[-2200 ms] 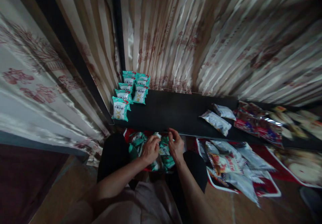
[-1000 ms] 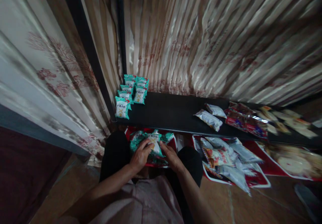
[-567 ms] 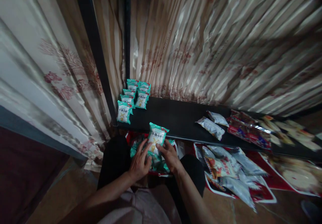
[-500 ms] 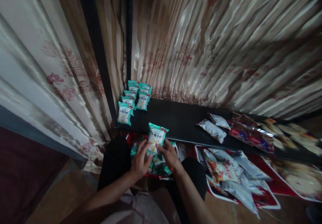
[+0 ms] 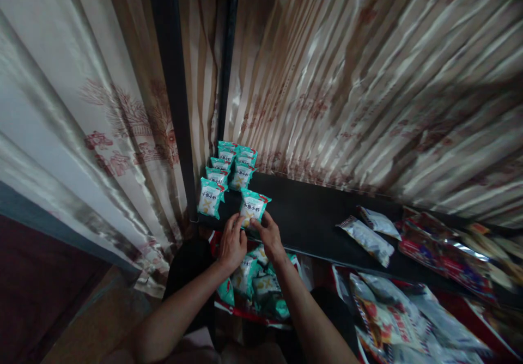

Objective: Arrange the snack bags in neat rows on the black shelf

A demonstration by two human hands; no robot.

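Between both hands I hold a green-and-white snack bag (image 5: 252, 207) upright, just above the front part of the black shelf (image 5: 302, 211). My left hand (image 5: 232, 244) grips its lower left side. On its lower right side, my right hand (image 5: 267, 236) has the thumb across the front. Matching snack bags (image 5: 210, 196) stand in two rows at the shelf's left end, beyond my hands. Below my forearms, a red-rimmed container (image 5: 229, 309) holds several more of the green bags (image 5: 265, 286), lying loosely.
Silver-white packets (image 5: 365, 238) and dark red packets (image 5: 443, 252) lie further right on the shelf. Another red container (image 5: 338, 282) at lower right is filled with white packets (image 5: 396, 317). Black posts (image 5: 174, 80) and patterned curtains (image 5: 327, 80) border the shelf.
Both hands have carried the snack bag forward and up, from over the container to above the shelf, closer to the standing rows. The view has shifted slightly left.
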